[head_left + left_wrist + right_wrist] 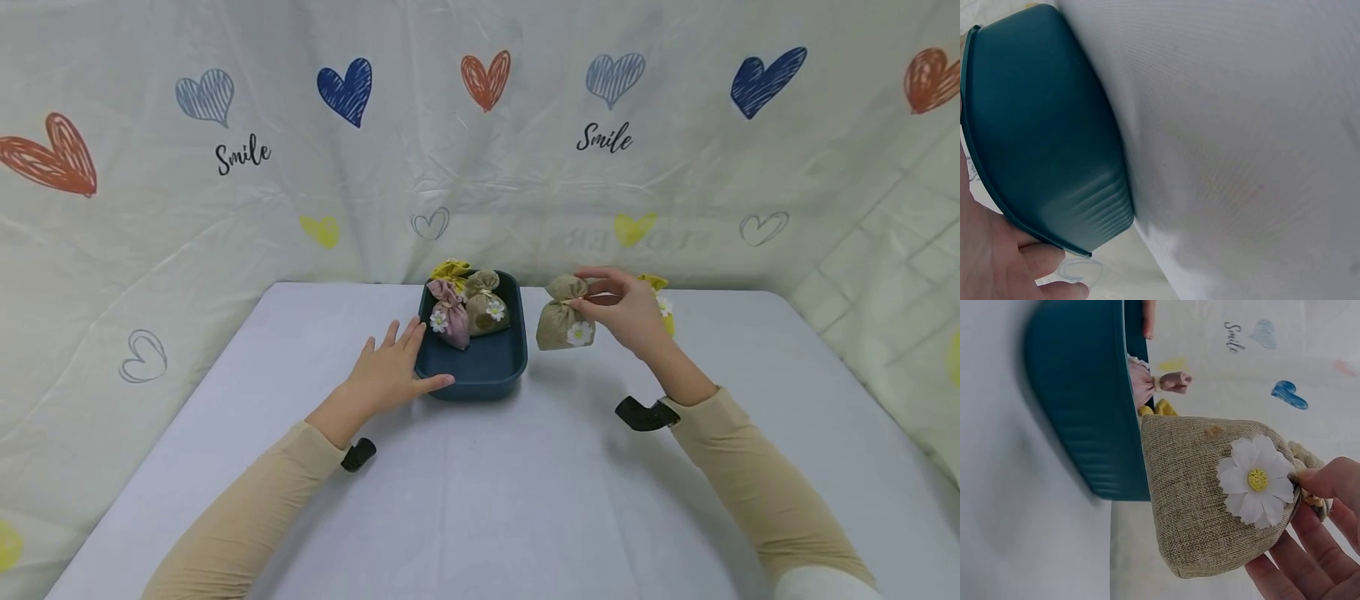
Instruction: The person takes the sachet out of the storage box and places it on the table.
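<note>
My right hand (624, 307) pinches a beige burlap sachet (558, 323) by its tied neck, to the right of a dark teal basin (480, 388). A white daisy (1256, 480) with a yellow middle decorates the sachet's front. With fingers spread, my left hand (386, 371) rests on the basin's left rim, the thumb along the near edge. Inside the basin lie a pink sachet (451, 320), a brown sachet (487, 310) and a yellow sachet (450, 271), the last partly hidden behind the others.
Another yellow sachet (666, 315) stands behind my right hand, mostly hidden by it. A white cloth covers the table (510, 500). Close behind its far edge hangs a pale curtain (525, 183) printed with hearts. Each wrist carries a small black camera (647, 413).
</note>
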{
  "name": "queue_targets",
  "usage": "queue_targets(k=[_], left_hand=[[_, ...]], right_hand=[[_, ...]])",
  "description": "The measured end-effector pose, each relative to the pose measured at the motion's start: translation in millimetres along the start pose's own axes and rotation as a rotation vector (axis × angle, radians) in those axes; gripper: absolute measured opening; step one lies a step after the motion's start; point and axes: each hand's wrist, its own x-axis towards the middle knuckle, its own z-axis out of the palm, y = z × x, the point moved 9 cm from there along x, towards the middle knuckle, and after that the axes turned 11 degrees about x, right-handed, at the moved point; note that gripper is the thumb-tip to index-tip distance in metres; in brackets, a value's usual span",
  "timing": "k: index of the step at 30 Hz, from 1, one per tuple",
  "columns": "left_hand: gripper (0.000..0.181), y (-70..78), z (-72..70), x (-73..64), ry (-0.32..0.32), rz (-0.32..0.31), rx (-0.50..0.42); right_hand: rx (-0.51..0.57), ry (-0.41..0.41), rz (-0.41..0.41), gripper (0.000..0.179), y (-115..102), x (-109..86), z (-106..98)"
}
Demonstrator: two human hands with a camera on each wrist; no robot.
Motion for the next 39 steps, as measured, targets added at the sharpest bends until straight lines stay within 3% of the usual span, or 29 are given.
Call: queue_targets(k=[11, 17, 39], left_hand=[[0.109, 0.1, 2.2, 1.4, 0.001, 0.002, 0.001], [0.109, 0.2, 3.6, 1.5, 0.007, 0.003, -0.006], [0.109, 0.2, 2.2, -0.3, 0.008, -0.003, -0.003]], right_hand=[[-0.061, 0.014, -0.009, 0.038, 6.9, -6.7, -17.9], [-0.036, 0.037, -0.016, 0.04, 9.3, -13.5, -29.5], [-0.077, 0.129, 0.042, 0.044, 20.0, -27.2, -74.5]])
